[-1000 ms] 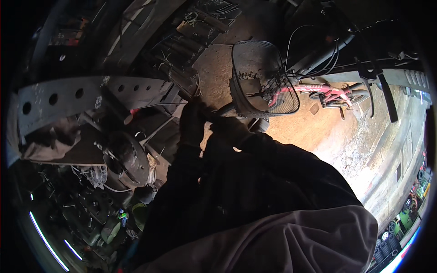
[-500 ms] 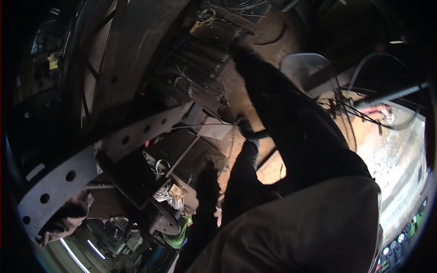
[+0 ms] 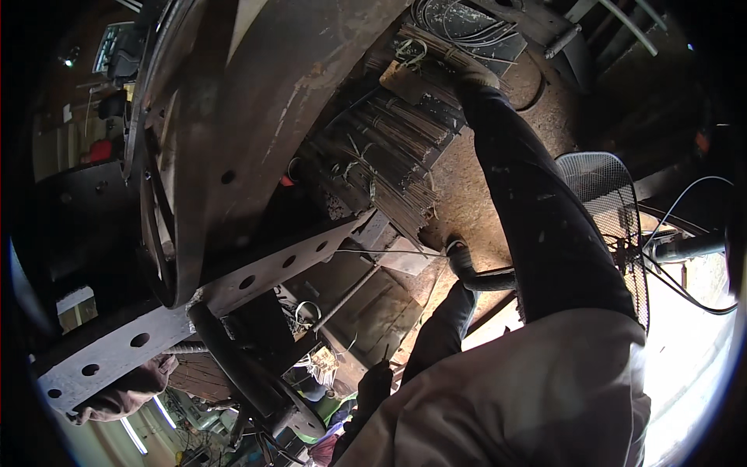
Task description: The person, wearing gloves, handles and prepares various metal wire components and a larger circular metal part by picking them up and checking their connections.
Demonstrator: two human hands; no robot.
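Black sleeve (image 3: 537,198), pale specks on it, runs from lower R up to top centre on my head cam, the only view on my feed. It ends in the R hand (image 3: 478,75), small & dim, at the far end of a floor pile of thin rod bundles (image 3: 405,128), some tied w/ pale string. Can't tell if its fingers are spread, pressed together or pinching a rod; too little detail. L hand: can't pick it out for sure among the dark shapes at bottom centre, so can't tell its fingers either.

Around the bundles: wooden board (image 3: 403,80) just beside the R hand, loops of wire (image 3: 467,37) above, brown floor (image 3: 455,171) to the R.

Nearer me, a bike handlebar (image 3: 489,281) goes behind the sleeve; mesh basket (image 3: 599,183) stands R of it, partly covered by the arm. Brown cloth (image 3: 506,381) fills bottom centre-R.

L side: long steel beam (image 3: 222,296) w/ round holes, slanting; crumpled rag (image 3: 128,393) under its near end; big dark metal plate (image 3: 296,86) above it.
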